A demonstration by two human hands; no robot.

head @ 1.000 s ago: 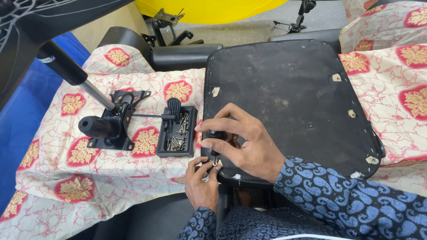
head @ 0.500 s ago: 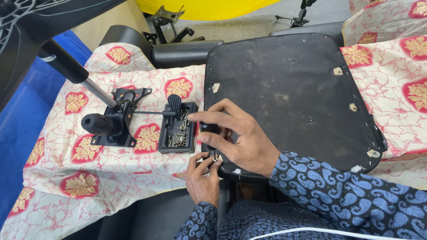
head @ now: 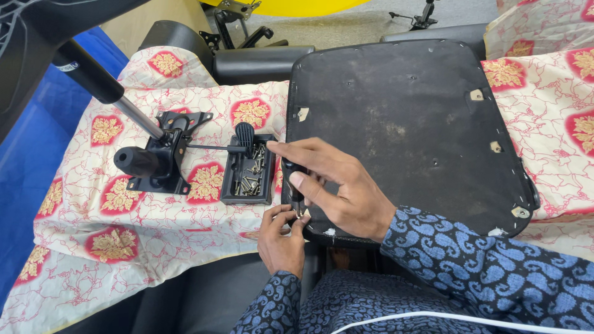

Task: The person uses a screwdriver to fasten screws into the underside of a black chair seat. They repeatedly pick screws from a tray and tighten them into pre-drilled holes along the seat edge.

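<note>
the right hand [head: 346, 192] grips a dark screwdriver [head: 292, 182], its long axis pointing down to the near left corner of the black seat board [head: 402, 124]; just below the tip, the left hand [head: 281, 238] pinches a small screw [head: 301, 214], being the nearer hand

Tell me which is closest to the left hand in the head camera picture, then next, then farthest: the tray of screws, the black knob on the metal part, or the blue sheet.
From the left hand:
1. Tray of screws, just up and left.
2. Black knob, farther left on the patterned cloth.
3. Blue sheet, at the far left edge.
</note>
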